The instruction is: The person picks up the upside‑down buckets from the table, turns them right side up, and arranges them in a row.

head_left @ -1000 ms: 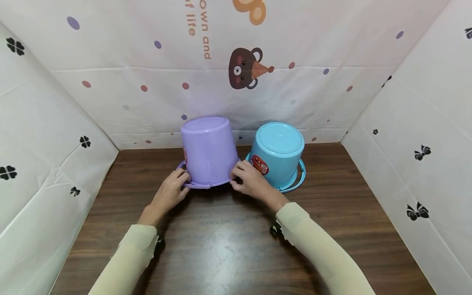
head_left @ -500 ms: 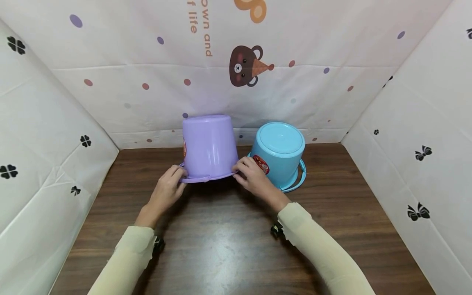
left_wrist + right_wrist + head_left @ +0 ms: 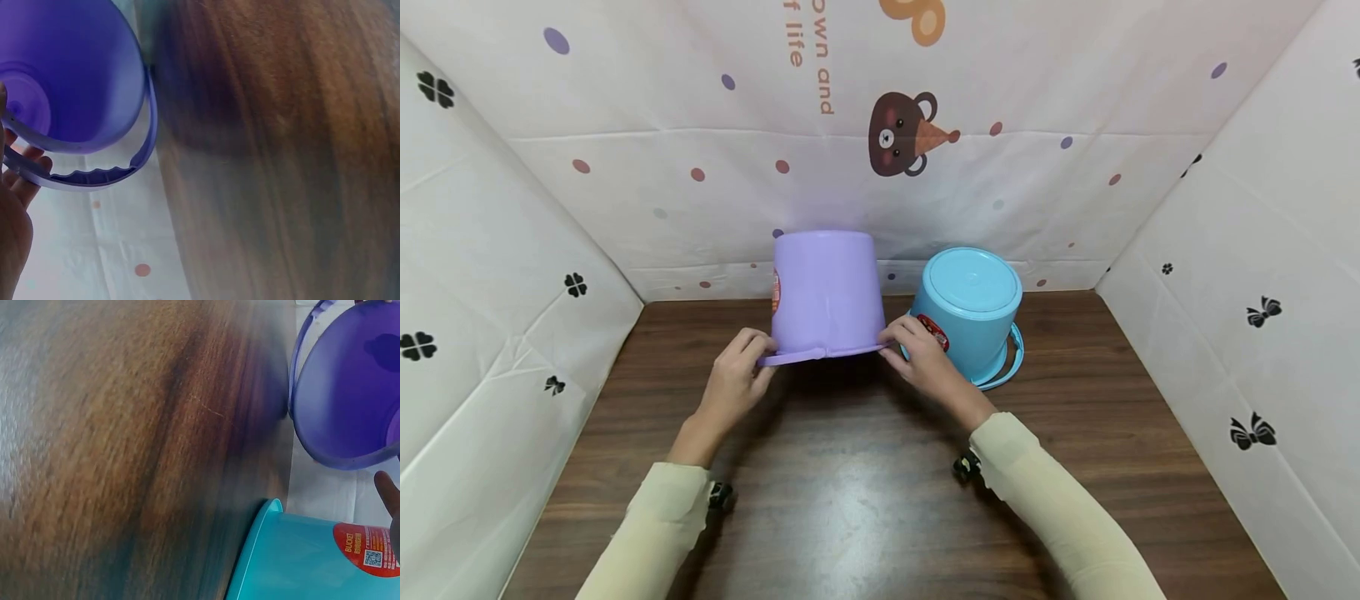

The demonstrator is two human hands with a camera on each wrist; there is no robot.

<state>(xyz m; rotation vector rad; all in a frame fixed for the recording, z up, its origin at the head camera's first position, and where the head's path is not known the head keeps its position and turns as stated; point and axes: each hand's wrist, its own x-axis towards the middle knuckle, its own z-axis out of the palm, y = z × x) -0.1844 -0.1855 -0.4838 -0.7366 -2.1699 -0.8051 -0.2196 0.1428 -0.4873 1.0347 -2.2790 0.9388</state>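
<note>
Head view: both hands grip the purple bucket; its inside is hidden.

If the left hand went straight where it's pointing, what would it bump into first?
Probably the purple bucket: the left hand points toward it and holds its edge. Beyond that, perhaps the spotted back wall, but depth is hard to tell.

purple bucket fills the between-hands gap, blue bucket crowds right hand from outside, tons of room left of left hand
</note>
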